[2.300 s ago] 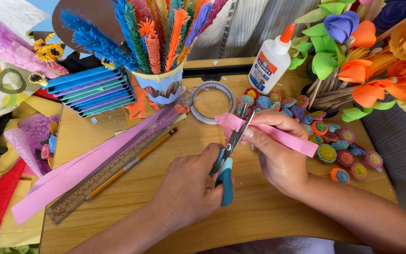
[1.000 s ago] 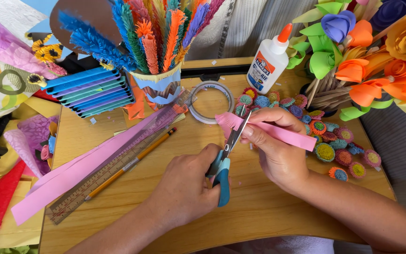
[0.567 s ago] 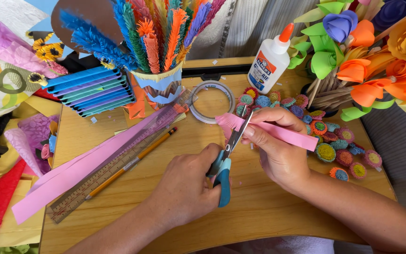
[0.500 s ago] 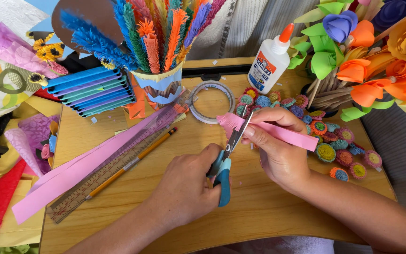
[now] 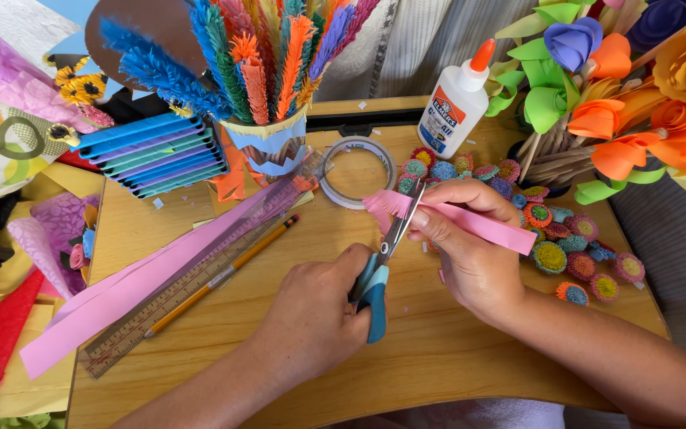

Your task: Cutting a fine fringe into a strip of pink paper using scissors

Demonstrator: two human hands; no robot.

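My left hand (image 5: 319,310) grips blue-handled scissors (image 5: 376,282), whose blades reach up to a pink paper strip (image 5: 482,226). The strip's left end is fringed with fine cuts. My right hand (image 5: 470,246) pinches that strip just right of the blades and holds it above the wooden table (image 5: 438,349). Both hands are close together near the table's middle.
Long pink strips (image 5: 121,298), a ruler (image 5: 192,286) and a pencil (image 5: 224,274) lie at left. Behind stand a cup of fringed paper stems (image 5: 267,143), a tape roll (image 5: 356,171), a glue bottle (image 5: 458,103), several small rolled paper flowers (image 5: 553,254) and a paper bouquet (image 5: 645,87). Blue folded strips (image 5: 152,155) sit at back left.
Almost nothing differs; the scissors have crept slightly along the pink strip's fringed end while both hands keep their grip.
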